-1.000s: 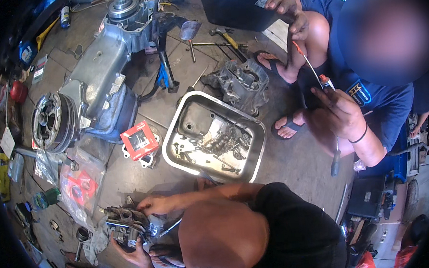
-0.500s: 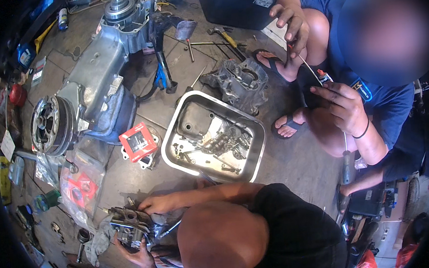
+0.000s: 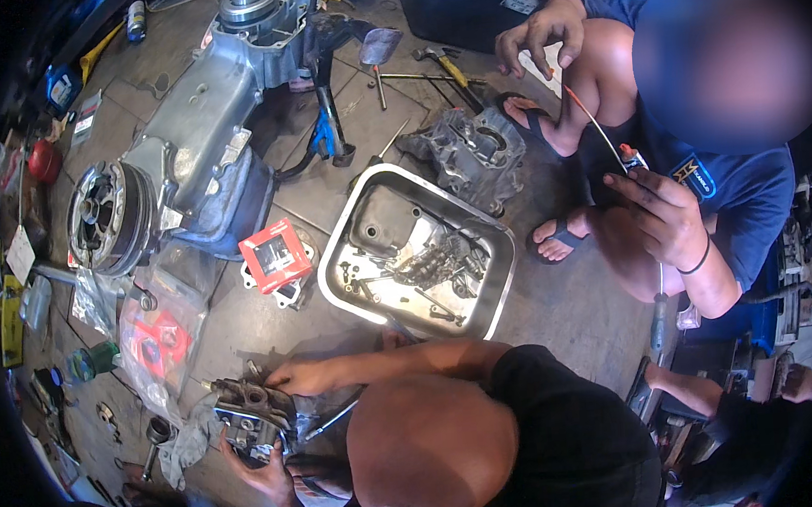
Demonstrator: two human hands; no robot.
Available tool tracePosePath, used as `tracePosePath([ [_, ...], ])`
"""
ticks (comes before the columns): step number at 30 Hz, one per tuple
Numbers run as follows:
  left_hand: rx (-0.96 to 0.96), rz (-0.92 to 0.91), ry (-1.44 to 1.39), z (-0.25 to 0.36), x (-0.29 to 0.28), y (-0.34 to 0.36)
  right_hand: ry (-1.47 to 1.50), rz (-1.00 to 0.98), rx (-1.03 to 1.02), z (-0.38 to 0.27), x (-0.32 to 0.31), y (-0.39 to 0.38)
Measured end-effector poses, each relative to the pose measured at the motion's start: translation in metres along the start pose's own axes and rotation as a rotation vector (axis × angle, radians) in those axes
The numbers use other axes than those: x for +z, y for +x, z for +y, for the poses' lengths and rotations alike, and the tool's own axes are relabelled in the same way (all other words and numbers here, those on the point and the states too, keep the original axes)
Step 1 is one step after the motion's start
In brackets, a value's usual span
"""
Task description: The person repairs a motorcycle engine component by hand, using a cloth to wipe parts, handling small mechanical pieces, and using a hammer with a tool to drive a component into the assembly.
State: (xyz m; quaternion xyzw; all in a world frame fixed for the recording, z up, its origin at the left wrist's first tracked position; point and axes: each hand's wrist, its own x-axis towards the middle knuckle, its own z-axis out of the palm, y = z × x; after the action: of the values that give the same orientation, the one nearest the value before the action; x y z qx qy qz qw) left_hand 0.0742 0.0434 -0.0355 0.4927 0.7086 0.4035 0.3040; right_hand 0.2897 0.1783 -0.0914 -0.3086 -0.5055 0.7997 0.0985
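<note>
Neither my left hand nor my right hand shows. Below centre, a co-worker in a black shirt (image 3: 579, 429) bends over a metal engine part (image 3: 253, 412) with ports, looking like a cylinder head. One hand (image 3: 297, 376) of that person rests on its upper side; the other hand (image 3: 263, 476) steadies it from below. At the right a squatting co-worker in a blue shirt (image 3: 747, 200) holds a thin rod (image 3: 593, 126) with a red tip and a red-capped tube (image 3: 633, 158) in one hand (image 3: 662, 210). A grey screwdriver handle (image 3: 658, 322) hangs below that hand. The other hand (image 3: 541, 36) is raised beside the red tip.
A metal pan (image 3: 339, 290) of small parts stands in the middle. Behind it lie an engine casing (image 3: 475, 161) and a hammer (image 3: 446, 68). A large engine (image 3: 186, 146) fills the upper left, near a red box (image 3: 276, 257) and plastic bags (image 3: 160, 334). A rag (image 3: 186, 453) lies lower left.
The whole scene has shifted slightly right in view. The blue-shirted co-worker's raised hand has come away from the rod's red tip. At lower right, more of another person's arm shows.
</note>
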Motion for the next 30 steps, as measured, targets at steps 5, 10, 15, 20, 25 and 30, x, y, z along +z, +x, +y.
tracePosePath([
  [5,0.031,0.006,0.058,0.002,-0.003,-0.001,-0.154,0.264,-0.074,0.015,-0.013,0.001],
  [10,0.038,0.002,0.065,0.001,0.003,-0.004,-0.237,0.519,-0.01,0.019,-0.027,-0.009],
  [15,-0.148,0.048,-0.219,0.017,-0.008,-0.005,0.036,0.434,-0.344,0.064,-0.013,0.03],
  [20,-0.206,0.056,-0.549,0.013,-0.015,0.003,0.311,0.35,-0.142,0.039,-0.006,0.012],
  [25,-0.299,0.062,-0.825,-0.009,-0.028,-0.014,0.256,0.292,-0.002,0.007,0.003,0.003],
  [30,-0.43,0.152,-1.077,-0.028,-0.02,-0.031,0.286,0.28,-0.022,-0.006,0.004,-0.001],
])
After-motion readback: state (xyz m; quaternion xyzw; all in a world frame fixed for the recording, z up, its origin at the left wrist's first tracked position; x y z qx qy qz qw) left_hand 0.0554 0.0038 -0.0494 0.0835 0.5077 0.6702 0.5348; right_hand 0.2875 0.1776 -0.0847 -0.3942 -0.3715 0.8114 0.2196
